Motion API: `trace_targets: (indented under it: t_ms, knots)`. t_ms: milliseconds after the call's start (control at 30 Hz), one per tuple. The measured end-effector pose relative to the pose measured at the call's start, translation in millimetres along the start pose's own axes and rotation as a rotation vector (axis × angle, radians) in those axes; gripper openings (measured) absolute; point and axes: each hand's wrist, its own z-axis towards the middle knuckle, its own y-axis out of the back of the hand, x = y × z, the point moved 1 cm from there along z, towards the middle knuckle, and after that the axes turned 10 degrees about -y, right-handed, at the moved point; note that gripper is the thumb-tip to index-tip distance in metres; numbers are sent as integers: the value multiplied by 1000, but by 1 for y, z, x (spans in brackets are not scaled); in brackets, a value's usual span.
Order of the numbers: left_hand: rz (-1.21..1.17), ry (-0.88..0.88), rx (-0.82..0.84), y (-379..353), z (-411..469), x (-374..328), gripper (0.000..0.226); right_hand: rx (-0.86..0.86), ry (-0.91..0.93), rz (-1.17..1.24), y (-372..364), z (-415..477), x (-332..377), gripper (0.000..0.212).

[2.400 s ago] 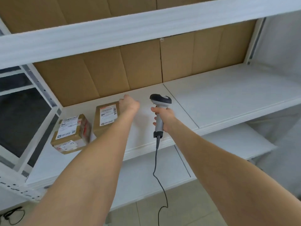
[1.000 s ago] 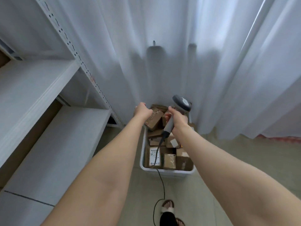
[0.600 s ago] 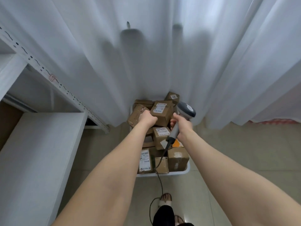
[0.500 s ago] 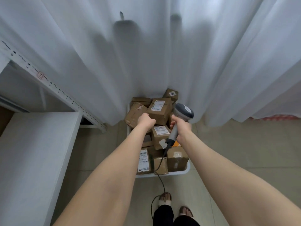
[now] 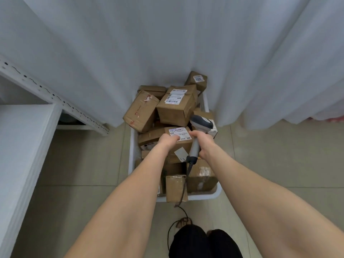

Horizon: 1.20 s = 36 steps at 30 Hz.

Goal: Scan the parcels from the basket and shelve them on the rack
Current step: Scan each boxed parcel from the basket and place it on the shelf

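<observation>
Tiled floor (image 5: 83,164) (white curtain (image 5: 167,43) behind) — rack (image 5: 46,92), perhaps metal, left.

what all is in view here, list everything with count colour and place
brown cardboard parcels: about a dozen showing, brown, heaped in the basket
labelled brown cardboard parcel: one, brown, white label, mid-heap under the left hand
white plastic basket: one, white, on the floor by the curtain
grey handheld barcode scanner: one, grey, over the heap
black scanner cable: one, black, scanner down to floor
white metal rack: one, white, left
white fabric curtain: white, panels uncountable, behind basket
beige tiled floor: one, beige, underneath
sandalled foot: one, bottom centre
black clothing: black, bottom edge
left hand: one, grip on the labelled parcel
right hand: one, grip round the scanner handle
</observation>
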Motion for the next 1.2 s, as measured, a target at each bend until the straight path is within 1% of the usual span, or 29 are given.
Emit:
trace_targets:
  t_ms: [100,233,400,500,633,767,900,1033,1067,1167,1200]
  knots:
    - [-46,38,3,-9,13,12,57,32,2,-19,-2,20,-4,59]
    - [-89,77,-23,-5,15,20,54,50,-40,-41,-3,22,-9,58]
    - [-192,142,-55,18,-6,21,45,47,-51,-76,-6,-3,-8,53]
    - [-247,145,-90,35,-31,12,45,71,-60,-89,-9,-30,-4,51]
    - [-327,93,-209,62,-64,-10,46,68,-32,-70,-12,-75,5,50]
    - [-416,17,-308,92,-103,-38,46,110,-2,3,-17,-132,22,51]
    - [-479,-60,-304,123,-150,-75,55,139,73,22,-21,-194,47,50]
    - [-564,-133,-242,157,-196,-112,41,171,142,-5,-23,-252,68,53]
    - [-575,-159,-235,165,-208,-120,39,176,162,-5,-23,-265,72,50]
    - [-619,-229,-242,186,-244,-143,44,186,209,0,-25,-303,84,29]
    - [-647,-247,-237,192,-256,-148,46,196,217,2,-25,-314,88,26]
